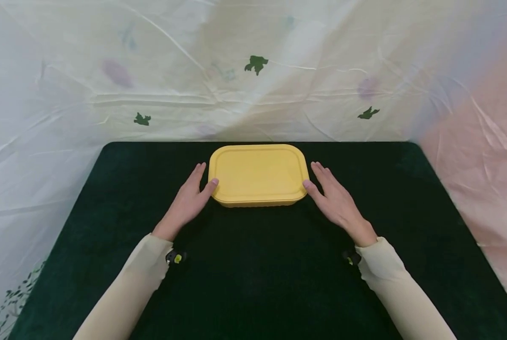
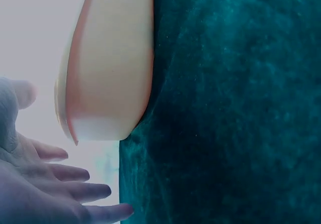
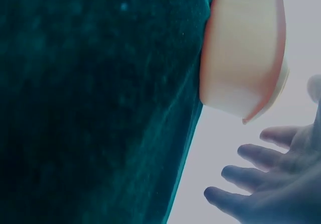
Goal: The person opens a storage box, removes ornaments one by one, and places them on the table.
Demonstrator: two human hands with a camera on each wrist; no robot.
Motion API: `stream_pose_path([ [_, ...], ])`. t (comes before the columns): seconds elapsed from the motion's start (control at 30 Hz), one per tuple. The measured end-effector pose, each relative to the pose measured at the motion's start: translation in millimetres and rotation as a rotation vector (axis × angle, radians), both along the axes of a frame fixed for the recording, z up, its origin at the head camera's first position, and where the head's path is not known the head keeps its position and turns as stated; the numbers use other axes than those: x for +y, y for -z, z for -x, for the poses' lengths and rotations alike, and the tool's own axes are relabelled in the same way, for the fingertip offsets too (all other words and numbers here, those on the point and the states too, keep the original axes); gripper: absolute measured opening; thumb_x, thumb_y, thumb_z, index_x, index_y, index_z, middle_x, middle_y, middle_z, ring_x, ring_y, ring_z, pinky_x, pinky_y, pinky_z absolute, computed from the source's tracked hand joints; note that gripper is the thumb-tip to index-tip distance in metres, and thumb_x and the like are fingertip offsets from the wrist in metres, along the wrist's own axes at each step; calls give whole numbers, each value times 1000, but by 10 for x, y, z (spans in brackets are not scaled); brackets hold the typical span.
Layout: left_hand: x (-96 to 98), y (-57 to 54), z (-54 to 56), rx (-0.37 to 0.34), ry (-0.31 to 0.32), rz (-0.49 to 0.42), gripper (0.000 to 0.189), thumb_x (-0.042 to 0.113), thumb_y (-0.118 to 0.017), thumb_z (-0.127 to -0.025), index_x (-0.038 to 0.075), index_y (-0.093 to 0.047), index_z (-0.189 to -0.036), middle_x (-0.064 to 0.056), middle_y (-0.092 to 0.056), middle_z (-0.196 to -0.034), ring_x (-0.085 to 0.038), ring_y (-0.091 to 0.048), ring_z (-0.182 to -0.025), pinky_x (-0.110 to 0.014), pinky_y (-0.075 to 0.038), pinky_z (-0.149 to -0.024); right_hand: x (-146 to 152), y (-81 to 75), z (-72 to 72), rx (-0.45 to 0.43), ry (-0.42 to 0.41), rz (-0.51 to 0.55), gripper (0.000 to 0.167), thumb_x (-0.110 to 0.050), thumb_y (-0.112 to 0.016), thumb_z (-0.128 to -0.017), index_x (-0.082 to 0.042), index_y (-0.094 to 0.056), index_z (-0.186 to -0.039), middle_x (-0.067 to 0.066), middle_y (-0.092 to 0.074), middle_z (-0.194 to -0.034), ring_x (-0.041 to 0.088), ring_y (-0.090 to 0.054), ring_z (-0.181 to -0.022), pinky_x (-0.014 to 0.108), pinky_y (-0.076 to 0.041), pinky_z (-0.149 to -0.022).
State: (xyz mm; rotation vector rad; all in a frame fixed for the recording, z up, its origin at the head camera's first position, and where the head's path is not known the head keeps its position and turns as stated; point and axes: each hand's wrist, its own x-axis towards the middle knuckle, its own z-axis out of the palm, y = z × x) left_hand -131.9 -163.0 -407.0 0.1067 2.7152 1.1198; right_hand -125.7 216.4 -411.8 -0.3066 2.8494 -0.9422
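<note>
A yellow rectangular lidded box with rounded corners sits near the far edge of the dark green table. Beside its left end is my left hand, fingers straight, thumb tip overlapping the lid's corner in the head view. On the opposite end my right hand mirrors it, its thumb tip at the lid's right edge. Both wrist views show spread fingers apart from the box wall; the box stands beyond the left fingers, and the same box appears above the right fingers.
Dark green cloth covers the table. Behind it hangs a pale curtain with leaf shapes, turning pinkish on the right. A dark band with a yellow-green spot sits at the left wrist, and a similar dark device at the right.
</note>
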Motion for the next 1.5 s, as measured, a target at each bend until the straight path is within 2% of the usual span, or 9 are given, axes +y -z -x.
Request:
stream_pose_path([
  [0.43, 65, 25, 50, -13, -26, -86, 74, 44, -50, -108, 11, -19, -166, -15, -22, -171, -34, -21, -156, -57, -22, -125, -2, 24, 38, 1, 23, 101, 76, -61, -44, -105, -15, -31, -164, 12, -29, -169, 37, -27, -154, 64, -25, -121],
  [0.53, 65, 25, 38, 0, -34, -93, 73, 43, -52, -108, 8, -23, -165, -18, -27, -168, -36, -30, -152, -58, -28, -122, -12, 19, 39, 2, 46, 106, 75, -58, -45, -106, -11, -34, -162, 16, -34, -166, 38, -32, -151, 63, -29, -120],
  [0.63, 73, 15, 34, 27, -40, -90, 70, 40, -55, -107, 5, -30, -162, -20, -38, -158, -36, -42, -141, -57, -39, -116, -33, 16, 40, 16, 76, 98, 71, -55, -46, -107, -7, -40, -159, 19, -42, -161, 38, -42, -145, 62, -37, -115],
  [0.73, 88, 2, 36, 53, -50, -91, 67, 37, -58, -105, 3, -36, -158, -18, -47, -142, -33, -50, -123, -51, -48, -102, -54, 22, 40, 47, 95, 103, 66, -51, -48, -108, -6, -46, -156, 19, -52, -152, 34, -55, -132, 57, -48, -106],
  [0.83, 106, -12, 46, 69, -66, -111, 62, 33, -58, -105, 1, -42, -155, -16, -50, -129, -30, -52, -108, -43, -50, -87, -70, 30, 40, 82, 104, 126, 59, -46, -50, -108, -7, -51, -153, 17, -62, -139, 30, -62, -112, 50, -54, -91],
  [0.93, 128, -27, 61, 78, -93, -130, 56, 30, -57, -105, 0, -48, -152, -14, -52, -120, -28, -53, -100, -38, -48, -78, -80, 35, 43, 118, 111, 136, 55, -41, -52, -108, -6, -54, -150, 16, -65, -125, 27, -60, -99, 42, -52, -79],
  [1.03, 151, -39, 74, 84, -128, -123, 51, 27, -57, -106, 0, -53, -149, -14, -53, -116, -27, -53, -98, -36, -48, -77, -80, 39, 45, 140, 119, 137, 52, -39, -53, -108, -6, -57, -148, 15, -64, -119, 26, -59, -94, 38, -49, -75],
  [1.27, 194, -72, 58, 109, -173, -76, 46, 24, -58, -106, 1, -57, -146, -14, -55, -108, -27, -52, -93, -35, -46, -73, -92, 13, 39, 157, 144, 130, 50, -37, -53, -108, -5, -59, -146, 15, -62, -115, 26, -56, -92, 38, -47, -72],
  [1.5, 230, -144, 31, 134, -204, -87, 46, 24, -58, -106, 1, -57, -146, -13, -54, -108, -27, -52, -93, -35, -46, -72, -99, -19, 21, 203, 149, 143, 50, -37, -53, -108, -4, -59, -146, 14, -62, -113, 26, -56, -92, 38, -47, -73],
])
